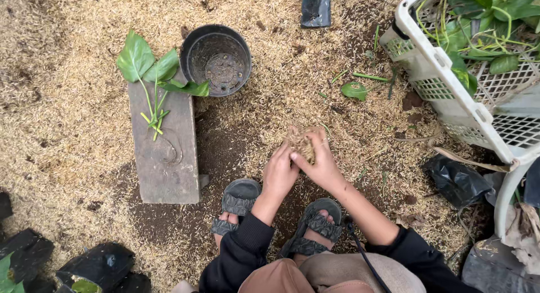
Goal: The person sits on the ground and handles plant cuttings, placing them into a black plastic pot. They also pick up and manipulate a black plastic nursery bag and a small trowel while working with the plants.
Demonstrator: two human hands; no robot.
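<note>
My left hand point(279, 172) and my right hand point(322, 163) are pressed together around a clump of rice husks point(302, 143), lifted just above the husk-covered ground point(67, 102). Both hands cup the clump from either side. My sandalled feet point(241, 198) rest on dark soil below them. An empty black plastic pot point(217, 59) stands beyond, to the left. Green leafy cuttings point(153, 73) lie on a grey wooden plank point(166, 152) beside the pot.
A white plastic crate point(450, 102) full of green leafy stems stands at the right. Black plastic bags lie at the lower left point(101, 265), at the right point(457, 180) and at the top point(315, 7). A loose leaf point(354, 90) lies on the husks.
</note>
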